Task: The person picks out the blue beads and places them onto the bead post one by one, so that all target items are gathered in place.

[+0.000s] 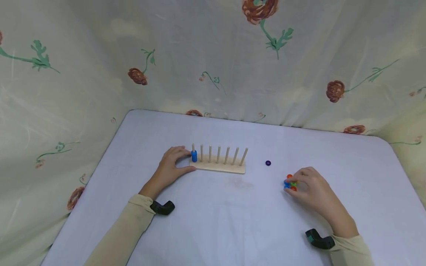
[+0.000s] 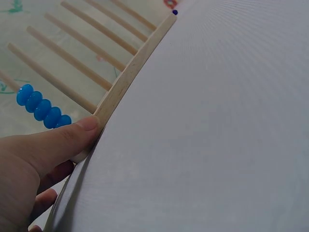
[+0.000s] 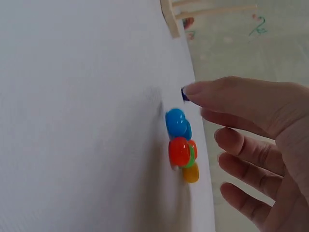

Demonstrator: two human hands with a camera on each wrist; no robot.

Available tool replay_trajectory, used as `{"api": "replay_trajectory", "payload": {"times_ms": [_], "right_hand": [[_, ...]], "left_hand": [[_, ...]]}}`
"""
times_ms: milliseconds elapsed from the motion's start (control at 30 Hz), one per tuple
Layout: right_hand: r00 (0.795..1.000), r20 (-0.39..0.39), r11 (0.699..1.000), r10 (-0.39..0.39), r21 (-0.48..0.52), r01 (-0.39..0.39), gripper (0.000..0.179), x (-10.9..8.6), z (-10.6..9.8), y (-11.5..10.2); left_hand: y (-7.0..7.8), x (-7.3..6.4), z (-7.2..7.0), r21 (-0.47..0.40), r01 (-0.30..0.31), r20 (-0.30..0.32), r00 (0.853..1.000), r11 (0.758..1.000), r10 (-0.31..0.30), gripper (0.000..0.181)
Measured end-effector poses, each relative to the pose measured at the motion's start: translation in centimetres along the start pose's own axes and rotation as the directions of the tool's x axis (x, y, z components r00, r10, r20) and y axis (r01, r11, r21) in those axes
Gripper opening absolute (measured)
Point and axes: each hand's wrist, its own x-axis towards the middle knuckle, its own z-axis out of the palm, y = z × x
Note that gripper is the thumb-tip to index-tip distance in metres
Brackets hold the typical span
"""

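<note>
A wooden peg rack (image 1: 217, 168) stands on the table with several upright pegs. Its leftmost peg carries a stack of blue beads (image 1: 194, 156). My left hand (image 1: 169, 168) holds the rack's left end, the thumb (image 2: 88, 123) on the front edge of the base and the other fingers behind. To the right, my right hand (image 1: 313, 186) is over a small cluster of beads, thumb and forefinger apart. In the right wrist view a blue bead (image 3: 176, 122), a red bead (image 3: 179, 152) and a yellow bead (image 3: 191, 173) lie just beyond the fingertips, none between them.
A single dark purple bead (image 1: 268, 163) lies between the rack and the cluster. The white-covered table (image 1: 213, 218) meets a flowered cloth (image 1: 206, 48) hanging along its back and left. Black wrist cameras (image 1: 162, 207) are strapped at both sleeves.
</note>
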Motion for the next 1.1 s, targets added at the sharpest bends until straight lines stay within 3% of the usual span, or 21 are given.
{"api": "replay_trajectory", "payload": {"times_ms": [833,1100], "right_hand": [[0.995,0.083,0.998,0.060,0.009,-0.061,0.015,-0.1,0.7,1.4],[0.999,0.032,1.000,0.026,0.008,-0.026,0.015,-0.2,0.9,1.2]], "left_hand": [[0.3,0.0,0.1,0.000,0.032,0.013,0.999,0.999,-0.032,0.053],[0.0,0.0,0.1,-0.001,0.032,0.013,0.999,0.999,-0.032,0.053]]}}
